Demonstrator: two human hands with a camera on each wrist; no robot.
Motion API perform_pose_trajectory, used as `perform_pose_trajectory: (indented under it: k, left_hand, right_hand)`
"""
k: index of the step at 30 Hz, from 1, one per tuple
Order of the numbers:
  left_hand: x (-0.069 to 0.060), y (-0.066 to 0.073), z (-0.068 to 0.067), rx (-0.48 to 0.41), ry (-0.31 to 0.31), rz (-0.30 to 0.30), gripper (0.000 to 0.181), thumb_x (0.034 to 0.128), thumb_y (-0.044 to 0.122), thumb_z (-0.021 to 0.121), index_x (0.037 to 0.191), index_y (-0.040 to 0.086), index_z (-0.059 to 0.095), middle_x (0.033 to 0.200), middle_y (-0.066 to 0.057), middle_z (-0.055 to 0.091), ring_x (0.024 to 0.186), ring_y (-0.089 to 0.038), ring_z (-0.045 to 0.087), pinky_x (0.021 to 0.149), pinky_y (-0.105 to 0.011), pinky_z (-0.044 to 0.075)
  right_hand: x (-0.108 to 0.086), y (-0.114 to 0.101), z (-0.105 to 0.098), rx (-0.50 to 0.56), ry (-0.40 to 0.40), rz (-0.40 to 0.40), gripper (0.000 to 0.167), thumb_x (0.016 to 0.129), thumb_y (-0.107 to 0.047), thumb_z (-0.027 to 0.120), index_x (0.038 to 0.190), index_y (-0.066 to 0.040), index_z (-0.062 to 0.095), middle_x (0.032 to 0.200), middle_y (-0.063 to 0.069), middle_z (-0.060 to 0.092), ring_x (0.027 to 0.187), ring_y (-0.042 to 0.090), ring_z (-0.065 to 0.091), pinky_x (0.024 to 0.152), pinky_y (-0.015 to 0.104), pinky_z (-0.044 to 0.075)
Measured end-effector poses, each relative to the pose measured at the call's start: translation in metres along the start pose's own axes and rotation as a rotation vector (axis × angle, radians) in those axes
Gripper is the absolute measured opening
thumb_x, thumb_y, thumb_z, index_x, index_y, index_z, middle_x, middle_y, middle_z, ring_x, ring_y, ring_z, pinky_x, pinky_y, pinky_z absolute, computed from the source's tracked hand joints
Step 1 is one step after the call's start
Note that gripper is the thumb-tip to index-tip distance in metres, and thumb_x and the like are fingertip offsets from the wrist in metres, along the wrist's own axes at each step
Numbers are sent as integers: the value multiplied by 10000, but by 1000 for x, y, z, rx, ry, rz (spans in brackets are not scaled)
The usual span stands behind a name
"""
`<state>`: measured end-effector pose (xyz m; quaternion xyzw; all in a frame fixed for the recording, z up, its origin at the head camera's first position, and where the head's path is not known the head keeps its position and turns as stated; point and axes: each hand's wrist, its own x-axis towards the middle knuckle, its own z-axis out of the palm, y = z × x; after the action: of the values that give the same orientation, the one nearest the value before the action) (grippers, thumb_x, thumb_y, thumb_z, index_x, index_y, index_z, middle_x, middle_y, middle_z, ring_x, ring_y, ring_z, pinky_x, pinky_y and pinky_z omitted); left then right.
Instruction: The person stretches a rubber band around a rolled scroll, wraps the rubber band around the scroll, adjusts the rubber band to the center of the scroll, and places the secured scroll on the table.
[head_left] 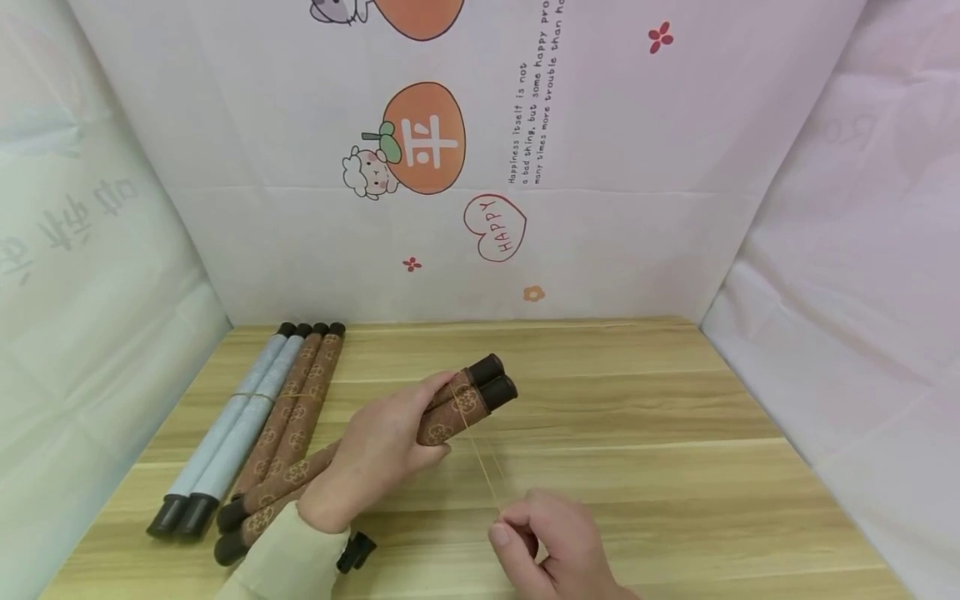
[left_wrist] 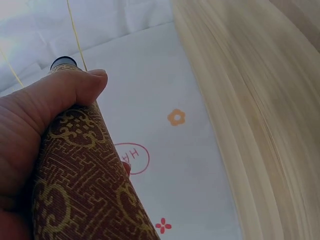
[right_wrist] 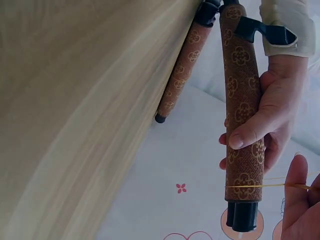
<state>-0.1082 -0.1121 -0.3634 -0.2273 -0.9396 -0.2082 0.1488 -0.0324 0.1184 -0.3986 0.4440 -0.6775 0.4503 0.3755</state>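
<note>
My left hand (head_left: pixel 378 450) grips a pair of brown patterned scrolls (head_left: pixel 450 423) with black end caps, tilted up to the right. Their lower ends overlap another brown pair. A thin yellow rubber band (head_left: pixel 483 467) loops round the scrolls near the upper caps and stretches taut to my right hand (head_left: pixel 558 542), whose thumb and curled fingers pinch it. In the right wrist view, the band (right_wrist: pixel 272 185) crosses the brown cloth just short of the black caps. The left wrist view shows my thumb (left_wrist: pixel 75 87) lying over one scroll (left_wrist: pixel 80 165).
On the table's left lie two pale blue scrolls (head_left: pixel 221 446) with a band (head_left: pixel 243 395) round them, beside two brown scrolls (head_left: pixel 307 392). A black wrist mount (head_left: pixel 356 552) sits at my left cuff. White printed cloth (head_left: pixel 600 250) walls the wooden table (head_left: pixel 675 467).
</note>
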Motion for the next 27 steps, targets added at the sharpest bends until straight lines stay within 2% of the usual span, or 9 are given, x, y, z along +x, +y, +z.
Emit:
perform_pose_trajectory:
  k: [4, 7, 9, 12, 16, 19, 23, 25, 27]
  left_hand:
    - [1, -5, 0, 0, 4, -14, 914, 739, 257, 929, 1538, 193, 489, 1146, 1, 739, 882, -121, 668, 699, -325, 534]
    - [1, -7, -1, -3, 12, -17, 900, 744, 247, 925, 1532, 193, 493, 1159, 4, 734, 888, -116, 663, 693, -322, 530]
    - [0, -9, -1, -1, 23, -8, 890, 745, 241, 920, 1526, 191, 498, 1159, 9, 732, 882, -109, 659, 684, -313, 525]
    - [0, -9, -1, 7, 37, 17, 894, 745, 243, 919, 1528, 179, 493, 1159, 8, 733, 883, -107, 663, 677, -304, 528]
    - [0, -8, -1, 29, 56, 34, 905, 746, 255, 917, 1533, 147, 482, 1146, -5, 734, 874, -120, 670, 664, -306, 529]
    - [0, -6, -2, 40, 67, 32, 908, 748, 262, 916, 1535, 137, 479, 1160, -16, 731, 877, -131, 671, 668, -317, 533]
    - [-2, -5, -4, 40, 84, 28, 917, 743, 271, 927, 1534, 144, 483, 1201, -29, 726, 904, -145, 678, 689, -329, 546]
    - [-2, -4, -5, 36, 96, 29, 922, 739, 272, 931, 1534, 144, 483, 1206, -33, 725, 907, -151, 679, 692, -334, 549]
    - [-3, -3, -6, 33, 109, 31, 930, 734, 278, 935, 1535, 145, 481, 1210, -39, 725, 912, -156, 681, 696, -335, 551]
  right_hand:
    - [-10, -8, -2, -19, 21, 87, 171, 870, 22, 705, 844, -126, 622, 642, -88, 452, 598, -49, 411, 548, 58, 332]
    - [-18, -13, -2, -11, 42, 180, 282, 779, 100, 721, 837, -155, 619, 642, -91, 452, 609, -51, 417, 552, 71, 347]
    - [-22, -16, -3, 0, 46, 244, 336, 757, 138, 714, 846, -172, 619, 650, -91, 461, 614, -47, 426, 549, 89, 370]
    - [-25, -22, -5, 17, 34, 381, 366, 812, 151, 692, 871, -204, 626, 672, -101, 510, 617, -31, 466, 553, 140, 426]
    - [-24, -30, -8, 67, 28, 640, 306, 937, 77, 644, 870, -222, 651, 676, -97, 580, 583, 8, 493, 530, 233, 470]
    - [-22, -32, -9, 157, 54, 810, 247, 1001, 20, 590, 849, -167, 645, 692, -21, 642, 544, 69, 503, 493, 282, 465]
    - [-19, -30, -10, 332, 116, 995, 250, 1055, -60, 519, 806, -62, 547, 606, 56, 538, 594, 177, 617, 588, 333, 544]
    - [-18, -28, -12, 450, 146, 1060, 279, 1074, -91, 486, 803, -25, 485, 567, 97, 390, 551, 242, 562, 690, 377, 598]
    - [-19, -24, -14, 575, 155, 1108, 304, 1090, -129, 462, 801, -35, 460, 577, 118, 284, 502, 283, 418, 749, 394, 613]
